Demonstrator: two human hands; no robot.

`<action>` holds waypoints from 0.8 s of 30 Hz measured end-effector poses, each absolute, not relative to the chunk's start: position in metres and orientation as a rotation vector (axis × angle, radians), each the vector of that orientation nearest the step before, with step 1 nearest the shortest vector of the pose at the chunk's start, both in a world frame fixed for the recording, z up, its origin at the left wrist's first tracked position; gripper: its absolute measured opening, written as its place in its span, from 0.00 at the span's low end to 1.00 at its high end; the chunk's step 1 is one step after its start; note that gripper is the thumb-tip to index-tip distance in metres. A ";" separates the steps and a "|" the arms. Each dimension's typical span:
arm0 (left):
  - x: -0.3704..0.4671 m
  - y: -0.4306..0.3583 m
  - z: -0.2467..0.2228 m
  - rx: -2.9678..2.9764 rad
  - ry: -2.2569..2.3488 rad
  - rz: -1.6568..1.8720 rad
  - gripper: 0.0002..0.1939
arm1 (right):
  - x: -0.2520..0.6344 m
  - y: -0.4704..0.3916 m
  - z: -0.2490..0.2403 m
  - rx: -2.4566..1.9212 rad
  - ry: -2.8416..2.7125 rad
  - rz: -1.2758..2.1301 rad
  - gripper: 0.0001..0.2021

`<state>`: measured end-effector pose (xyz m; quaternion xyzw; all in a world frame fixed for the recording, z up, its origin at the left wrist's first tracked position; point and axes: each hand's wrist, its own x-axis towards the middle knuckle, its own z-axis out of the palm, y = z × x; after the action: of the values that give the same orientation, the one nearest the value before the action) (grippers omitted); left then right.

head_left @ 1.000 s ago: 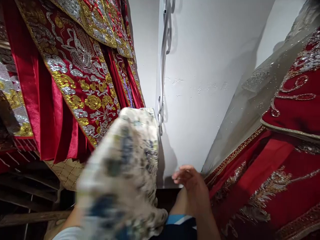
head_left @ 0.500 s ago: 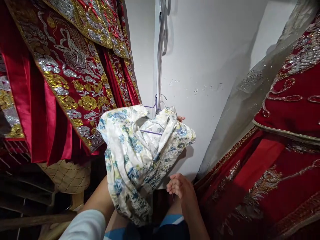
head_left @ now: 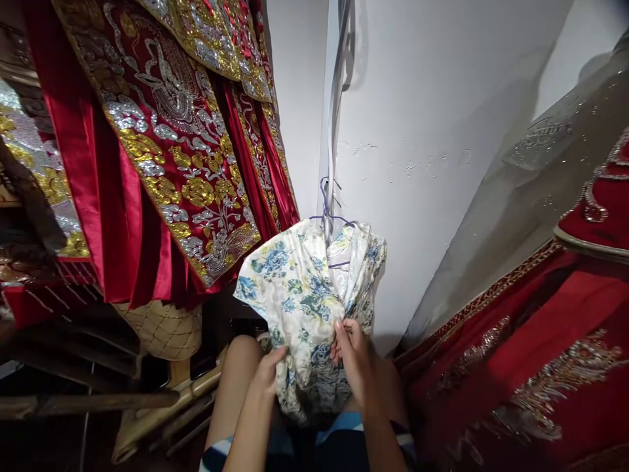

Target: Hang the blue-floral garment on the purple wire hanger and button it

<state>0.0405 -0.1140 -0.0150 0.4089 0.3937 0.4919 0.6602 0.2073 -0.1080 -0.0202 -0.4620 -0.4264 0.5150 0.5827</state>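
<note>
A white garment with blue and yellow flowers [head_left: 299, 288] hangs on a purple wire hanger [head_left: 324, 208], whose hook is at a bracket on the white wall. My left hand [head_left: 270, 370] pinches the garment's lower left edge between thumb and fingers. Near the middle of the front opening, my right hand [head_left: 350, 344] has its thumb and fingers closed on the fabric. The lower part of the garment hangs in shadow between my knees.
Red costumes with gold and silver sequins [head_left: 196, 190] hang at the left. Another red beaded dress [head_left: 540, 328] and a clear plastic cover [head_left: 491, 216] are at the right. Bamboo furniture [head_left: 162, 406] stands at the lower left, below a quilted beige object [head_left: 162, 328].
My left hand has come out from behind the garment down to its lower left edge. My right hand has moved up onto the front. The garment now hangs straighter, and the view has shifted.
</note>
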 end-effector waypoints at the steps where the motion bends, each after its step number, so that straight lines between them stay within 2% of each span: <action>1: 0.040 -0.116 -0.017 0.859 0.886 1.125 0.32 | 0.206 -0.103 -0.021 -1.085 -0.994 1.204 0.21; 4: 0.043 -0.118 -0.017 0.670 0.881 1.202 0.37 | 0.205 -0.094 -0.021 -1.051 -1.065 1.233 0.22; 7: 0.045 -0.120 -0.011 0.576 0.874 1.275 0.38 | 0.205 -0.094 -0.022 -0.955 -1.201 1.315 0.21; 15: 0.040 -0.116 -0.005 0.523 0.960 1.390 0.31 | 0.202 -0.102 -0.008 -0.912 -1.299 1.354 0.17; 18: 0.029 -0.102 -0.027 0.552 1.081 1.703 0.24 | 0.209 -0.107 -0.002 -0.970 -1.279 1.251 0.18; 21: 0.024 -0.096 -0.057 0.676 1.439 2.146 0.21 | 0.212 -0.113 -0.001 -1.035 -1.229 1.219 0.18; 24: 0.037 -0.102 -0.075 1.086 1.613 2.166 0.19 | 0.205 -0.115 -0.003 -1.007 -1.270 1.272 0.15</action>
<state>0.0374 -0.1025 -0.0751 0.3706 0.5506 0.7391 0.1152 0.2048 -0.1153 -0.0027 -0.4189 -0.5286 0.5294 0.5146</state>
